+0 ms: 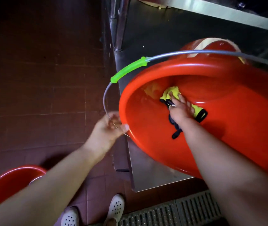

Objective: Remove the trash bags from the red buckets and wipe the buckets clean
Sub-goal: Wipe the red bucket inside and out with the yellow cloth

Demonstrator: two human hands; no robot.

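Both forearms reach forward from the bottom of the view. Left hand (108,129) curls round the near rim of the tilted red bucket (146,141), thumb hooked over the lip, with the thin wire bail (104,101) passing just behind its fingers. Right hand (181,110) is deep inside that bucket, fingers spread flat and pressing a yellow cloth (173,92) with black trim against the inner wall; whether any fingers curl into the cloth cannot be told. Between the hands lies the bucket's rim; the bucket leans toward the person and rests on the low steel bench (154,175) under the right forearm. Above the left hand the bail arcs up to a green grip (129,70), then runs right over the bucket mouth. Beyond the right hand, farther back on the bench, sits a second red bucket (218,46) with something pale at its rim. Below the left forearm stands a third red bucket (7,181) on the tiled floor (40,95). Near the elbows are white perforated shoes (116,207) and a floor drain grate (179,212)
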